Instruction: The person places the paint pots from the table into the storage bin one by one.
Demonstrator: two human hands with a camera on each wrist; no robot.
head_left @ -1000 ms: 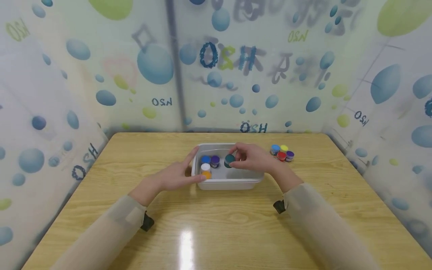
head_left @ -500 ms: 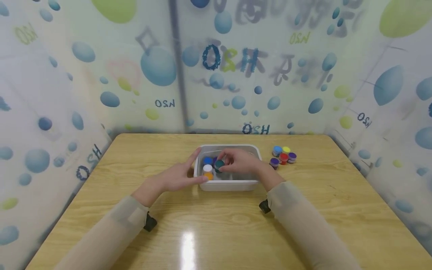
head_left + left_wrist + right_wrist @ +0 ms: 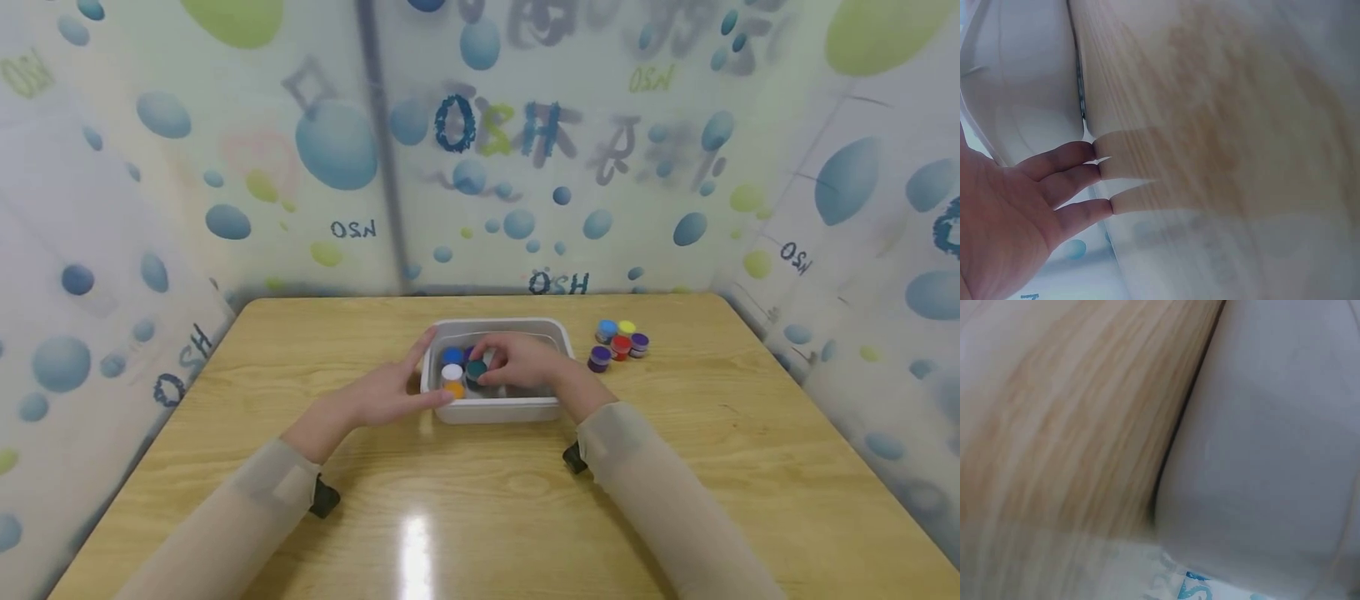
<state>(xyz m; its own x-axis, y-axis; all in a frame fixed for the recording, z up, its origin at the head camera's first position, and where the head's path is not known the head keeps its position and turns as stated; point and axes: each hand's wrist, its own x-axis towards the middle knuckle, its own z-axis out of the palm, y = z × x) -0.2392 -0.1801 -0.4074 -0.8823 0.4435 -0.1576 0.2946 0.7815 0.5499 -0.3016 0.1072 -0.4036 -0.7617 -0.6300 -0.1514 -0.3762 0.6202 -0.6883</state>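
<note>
Two bare hands: both at the white plastic bin, the left hand at its left end, the right hand reaching in over its right part.
Right fingers: thumb and index finger bent and nearly together, one dark teal-lidded jar pinched between them; the right wrist view shows only bin wall and tabletop, so the other fingers are hard to read.
Dark teal-lidded jar: here it is, inside the bin in the left half, lid up, at the tips of the right thumb and index finger; whether its base touches the bin floor, I cannot tell.
Left fingers: spread wide, thumb along the bin's near left corner, index finger up along its left rim, three others straight beside its outer wall; no jar in their hold.
Jars around it: blue-lidded jar, white-lidded jar and orange-lidded jar line the bin's left end, and a purple-lidded jar peeks out behind the right fingers.
Outside group: right of the bin, five more, light-blue-lidded jar, yellow-lidded jar, red-lidded jar and two purple lids.
Wooden table: under the bin, a bright glare in front of it.
Bubble-print curtain: behind the bin.
</note>
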